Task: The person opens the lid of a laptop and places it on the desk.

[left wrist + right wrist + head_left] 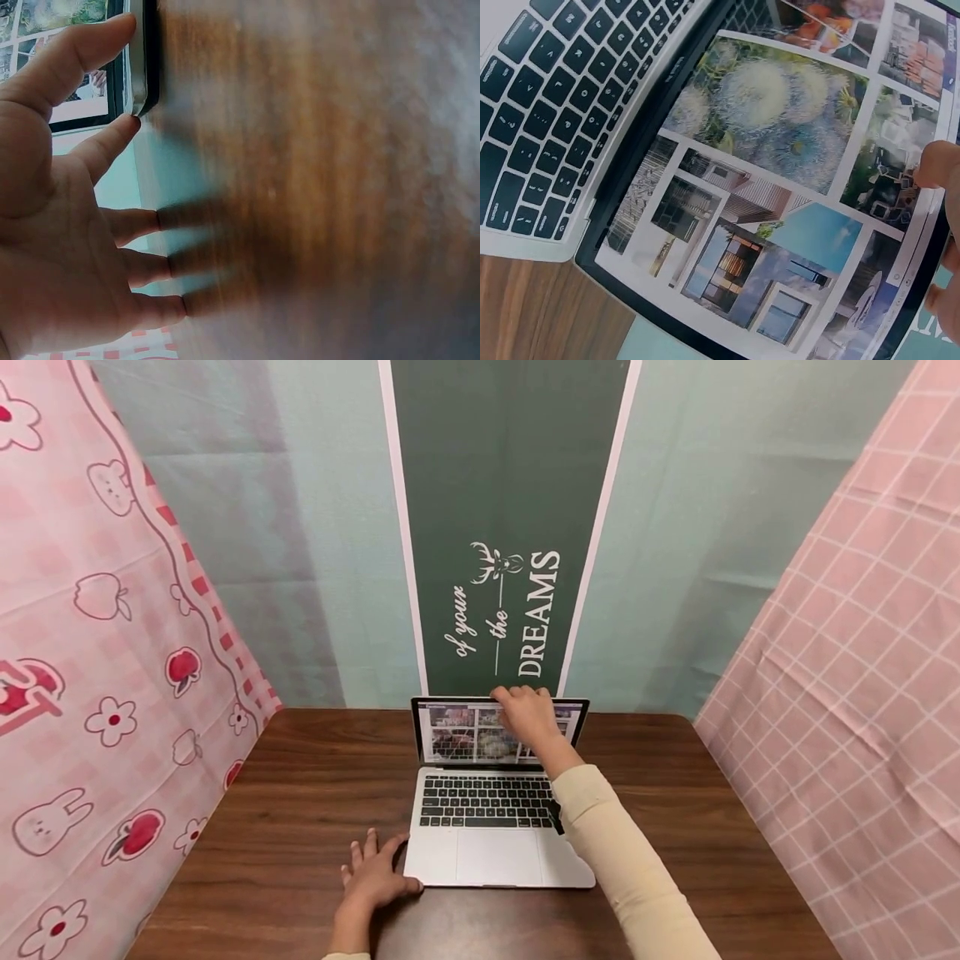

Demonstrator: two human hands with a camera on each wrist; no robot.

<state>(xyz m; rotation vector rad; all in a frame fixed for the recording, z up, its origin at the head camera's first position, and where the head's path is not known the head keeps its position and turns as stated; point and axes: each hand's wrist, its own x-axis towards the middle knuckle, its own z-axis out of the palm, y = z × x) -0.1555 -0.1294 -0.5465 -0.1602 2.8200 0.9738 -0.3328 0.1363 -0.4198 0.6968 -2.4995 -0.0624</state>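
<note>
An open silver laptop [498, 856] stands on the wooden table, its lit screen [453, 743] raised and filled with a grid of pictures. My right hand [528, 718] grips the screen's top edge, with the thumb on the display side and fingers behind the lid. The right wrist view shows that thumb [937, 165] over the pictures, near the rim. At the base's front left corner, my left hand [377, 874] lies with fingers spread, thumb and index finger touching the laptop's edge. Its other fingertips rest on the table, as the left wrist view shows. My right sleeve covers part of the keyboard's right side.
The brown wooden table [675, 827] extends to both sides of the laptop. Behind it hangs a pale green cloth [697, 527] with a dark lettered stripe. Pink patterned cloths border the left [67, 693] and right [847, 693] sides.
</note>
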